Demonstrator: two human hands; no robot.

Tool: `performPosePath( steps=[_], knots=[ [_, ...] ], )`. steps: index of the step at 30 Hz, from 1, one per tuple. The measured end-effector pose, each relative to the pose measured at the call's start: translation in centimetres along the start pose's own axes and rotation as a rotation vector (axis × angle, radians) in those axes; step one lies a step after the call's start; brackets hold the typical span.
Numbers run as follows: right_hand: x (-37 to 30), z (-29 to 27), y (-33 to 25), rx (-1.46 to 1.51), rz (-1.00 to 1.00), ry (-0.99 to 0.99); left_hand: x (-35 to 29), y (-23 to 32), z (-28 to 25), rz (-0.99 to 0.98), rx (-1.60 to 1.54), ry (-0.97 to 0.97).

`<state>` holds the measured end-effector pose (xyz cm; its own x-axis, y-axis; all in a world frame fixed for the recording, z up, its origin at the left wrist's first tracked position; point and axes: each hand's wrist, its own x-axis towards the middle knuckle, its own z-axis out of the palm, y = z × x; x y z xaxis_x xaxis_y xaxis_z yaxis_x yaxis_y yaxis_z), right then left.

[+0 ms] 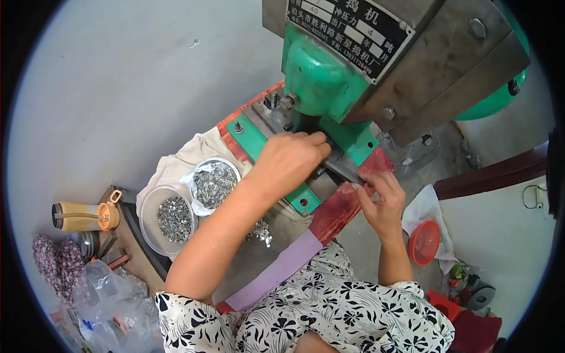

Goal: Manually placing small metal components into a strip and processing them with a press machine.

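Observation:
My left hand [294, 156] reaches into the green and dark-metal punch press [321, 76], over its bed beneath the ram. The fingers are bent and closed, their tips turned down, and whatever they pinch is hidden by the hand. At the right end of a dark metal bar [343, 170] on the bed is my right hand [382, 200]. Its thumb and fingers curl together by the red wooden edge [335, 215]; any small piece between them cannot be made out. Green base plates [247, 138] with bolts flank the bed.
Left of the press, a clear tub [147, 226] and a lined bowl [234, 167] hold small silvery metal parts. More pieces [259, 230] lie loose near my left forearm. An orange-capped bottle [82, 217] lies farther left. A red basin [424, 243] stands at the right.

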<state>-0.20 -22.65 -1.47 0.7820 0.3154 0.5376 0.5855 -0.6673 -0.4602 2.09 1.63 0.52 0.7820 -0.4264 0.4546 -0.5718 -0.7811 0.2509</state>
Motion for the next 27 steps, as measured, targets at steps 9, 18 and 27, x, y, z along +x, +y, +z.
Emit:
performPosePath(
  steps=[9, 18, 27],
  knots=[
    [-1.8, -0.4, -0.9, -0.018, 0.020, -0.043, 0.0, 1.5, 0.0, 0.141, 0.139, -0.045],
    [1.2, 4.3, 0.1, 0.208, 0.027, -0.083, -5.0, 4.0, 2.6, -0.020, 0.207, -0.049],
    [5.5, 7.1, 5.0, 0.301, 0.029, -0.152, -6.1, 3.9, 4.2, -0.117, 0.060, 0.055]
  ],
)
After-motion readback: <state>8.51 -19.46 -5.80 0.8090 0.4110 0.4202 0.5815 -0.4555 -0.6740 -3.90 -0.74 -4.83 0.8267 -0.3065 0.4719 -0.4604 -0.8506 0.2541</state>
